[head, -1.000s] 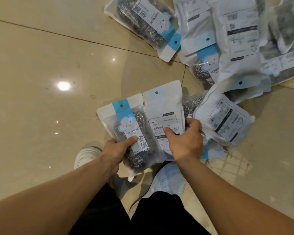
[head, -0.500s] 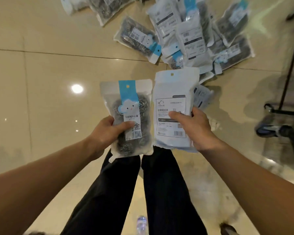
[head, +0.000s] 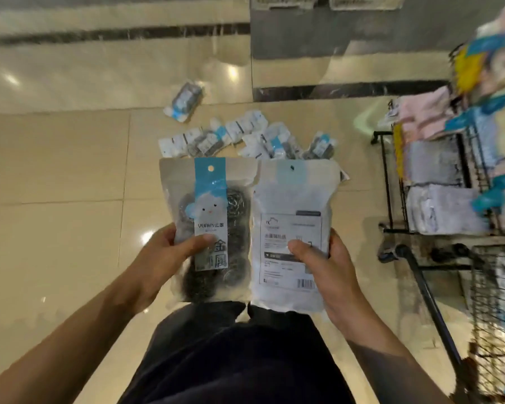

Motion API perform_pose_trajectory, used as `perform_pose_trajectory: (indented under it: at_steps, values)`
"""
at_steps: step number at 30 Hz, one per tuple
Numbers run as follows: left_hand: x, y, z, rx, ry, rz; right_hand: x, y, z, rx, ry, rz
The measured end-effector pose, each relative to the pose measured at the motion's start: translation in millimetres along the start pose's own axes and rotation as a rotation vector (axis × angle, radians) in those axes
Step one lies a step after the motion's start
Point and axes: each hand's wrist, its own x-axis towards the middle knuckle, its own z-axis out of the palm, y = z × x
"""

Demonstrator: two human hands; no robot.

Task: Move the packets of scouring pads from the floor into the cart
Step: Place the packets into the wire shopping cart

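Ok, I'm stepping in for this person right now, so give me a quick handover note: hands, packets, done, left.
Left hand: grips one packet, front side up.
Right hand: grips a second packet, back label up.
Both packets are held side by side in front of the body, off the floor.
Cart: at the right, wire basket partly in view; its contents are too blurred to tell.
Done: two packets picked up.
Left: put these two in the cart, then fetch the pile on the floor and the stray packet beyond it.

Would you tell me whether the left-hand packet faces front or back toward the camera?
Front: the left-hand packet shows its blue cloud label and the steel scourers inside.
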Motion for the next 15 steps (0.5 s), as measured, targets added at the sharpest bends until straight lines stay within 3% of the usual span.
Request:
perform_pose_trajectory:
  at_steps: [6, 15]
  values:
    - [-23.0, 52.5, 21.0, 0.049, -0.013, 0.079, -31.7, -24.9, -34.0, 0.160, 0.036, -0.093]
    - [-2.1, 122.3, 40.5, 0.144, -0.257, 0.149, -52.4, -52.7, -54.2, 0.302, 0.218, -0.124]
